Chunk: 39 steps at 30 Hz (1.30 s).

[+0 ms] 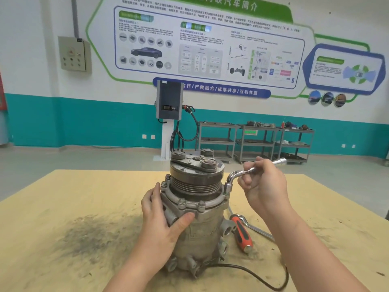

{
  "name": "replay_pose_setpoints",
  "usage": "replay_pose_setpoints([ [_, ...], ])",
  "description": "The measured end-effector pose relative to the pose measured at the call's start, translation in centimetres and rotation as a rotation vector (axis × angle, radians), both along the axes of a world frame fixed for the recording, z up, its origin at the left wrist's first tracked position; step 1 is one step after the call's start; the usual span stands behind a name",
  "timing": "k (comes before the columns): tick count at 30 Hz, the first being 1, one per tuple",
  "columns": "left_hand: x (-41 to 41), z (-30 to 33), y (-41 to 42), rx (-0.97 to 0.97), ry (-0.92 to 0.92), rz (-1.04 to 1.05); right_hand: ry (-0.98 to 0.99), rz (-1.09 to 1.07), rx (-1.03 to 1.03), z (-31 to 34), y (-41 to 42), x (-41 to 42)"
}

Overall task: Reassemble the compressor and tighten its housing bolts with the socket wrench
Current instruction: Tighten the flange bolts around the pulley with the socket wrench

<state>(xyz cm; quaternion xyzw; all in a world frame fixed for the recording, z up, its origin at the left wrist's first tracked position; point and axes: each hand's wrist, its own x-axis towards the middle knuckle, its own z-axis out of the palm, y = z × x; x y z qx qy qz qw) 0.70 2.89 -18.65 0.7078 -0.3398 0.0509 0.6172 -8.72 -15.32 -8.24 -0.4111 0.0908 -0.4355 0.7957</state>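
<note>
Left hand (166, 216), fingers spread, braces the compressor (195, 218) standing upright on the surface (63, 207): cast metal, likely heavy, rigid, greasy. Right hand (263, 182), fingers curled round the socket wrench (242, 173), seats it on a housing bolt (226, 193) below them.

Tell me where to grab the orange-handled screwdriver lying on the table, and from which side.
Grip the orange-handled screwdriver round its ribbed orange-and-black handle, coming from above on its right. It lies flat on the table, close beside the compressor, so the left is crowded; the open-ended wrench lies just to its right.
</note>
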Motion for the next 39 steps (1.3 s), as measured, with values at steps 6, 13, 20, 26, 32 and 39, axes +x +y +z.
replay_pose_setpoints([
  [6,0.1,-0.2,0.0,0.005,-0.009,0.013,0.086,0.238,0.023,0.5,-1.0,1.3],
  [13,0.1,0.2,0.0,0.032,-0.011,0.111,0.154,0.411,0.056,0.4,-1.6,2.1],
  [20,0.3,0.1,0.0,0.089,-0.062,0.220,-0.160,0.162,0.065,-1.9,0.8,-1.2],
  [26,0.2,0.3,0.0,0.107,-0.055,0.218,-0.114,-0.234,-0.484,-3.4,4.4,-3.0],
  [32,0.1,0.1,-0.1,0.068,-0.062,0.195,0.014,-0.392,-0.938,-2.5,5.2,-3.3],
  [39,0.2,0.1,-0.2,0.053,-0.052,0.162,-0.019,-0.118,-0.247,-0.7,1.2,-2.2],
])
